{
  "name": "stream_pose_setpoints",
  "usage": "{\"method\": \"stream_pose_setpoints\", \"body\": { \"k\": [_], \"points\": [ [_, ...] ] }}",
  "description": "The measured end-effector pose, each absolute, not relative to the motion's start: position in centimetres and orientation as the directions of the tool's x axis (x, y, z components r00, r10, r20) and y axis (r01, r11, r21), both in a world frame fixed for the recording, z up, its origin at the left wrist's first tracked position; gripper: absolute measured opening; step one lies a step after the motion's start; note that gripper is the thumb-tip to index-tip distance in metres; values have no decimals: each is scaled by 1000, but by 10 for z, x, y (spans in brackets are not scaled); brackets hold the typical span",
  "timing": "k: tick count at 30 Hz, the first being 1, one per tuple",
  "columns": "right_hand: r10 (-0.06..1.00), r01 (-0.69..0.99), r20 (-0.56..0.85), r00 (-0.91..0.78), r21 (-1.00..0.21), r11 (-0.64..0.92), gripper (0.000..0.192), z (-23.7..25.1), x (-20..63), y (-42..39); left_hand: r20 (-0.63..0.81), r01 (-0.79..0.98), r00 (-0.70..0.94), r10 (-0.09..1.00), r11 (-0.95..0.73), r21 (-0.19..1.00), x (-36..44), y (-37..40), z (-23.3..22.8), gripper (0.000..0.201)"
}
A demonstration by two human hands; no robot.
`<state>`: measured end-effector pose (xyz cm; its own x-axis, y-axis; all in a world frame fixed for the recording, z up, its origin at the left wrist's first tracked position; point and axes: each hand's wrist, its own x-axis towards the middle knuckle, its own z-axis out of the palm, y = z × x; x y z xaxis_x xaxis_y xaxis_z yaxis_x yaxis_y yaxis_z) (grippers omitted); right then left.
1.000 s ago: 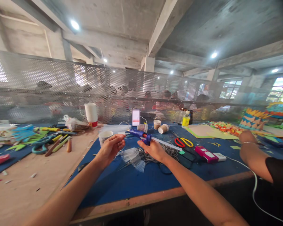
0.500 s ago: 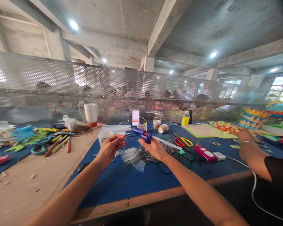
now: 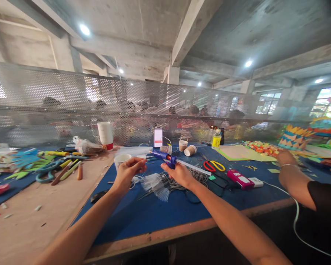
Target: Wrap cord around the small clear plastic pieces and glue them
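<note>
Head view: the right hand (image 3: 179, 175) grips a blue glue gun (image 3: 163, 156) above the surface (image 3: 160, 213), nozzle aimed toward the left hand (image 3: 128, 172). That hand is curled narrowly, pinching something small I cannot make out, just left of the nozzle, seemingly held there for gluing.

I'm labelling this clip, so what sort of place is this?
Probably a shared craft workshop: a long blue table strewn with scissors and cut coloured paper, with the right hand holding a glue gun.
</note>
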<state>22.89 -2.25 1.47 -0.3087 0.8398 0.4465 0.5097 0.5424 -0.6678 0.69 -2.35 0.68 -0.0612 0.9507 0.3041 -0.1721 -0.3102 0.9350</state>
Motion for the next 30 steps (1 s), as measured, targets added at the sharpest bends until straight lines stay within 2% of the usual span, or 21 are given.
{"method": "stream_pose_setpoints", "body": {
  "k": [7,23,30],
  "points": [
    [845,517,441,-304,-668,535,42,17,229,-24,395,20,-130,910,-396,918,8,-25,8,29],
    [849,516,452,-273,-676,526,43,15,230,-20,465,163,-186,866,-439,884,6,-24,3,28],
    [859,521,448,-249,-686,509,43,13,230,-18,470,152,-182,864,-447,881,6,-23,3,26]
  ]
}}
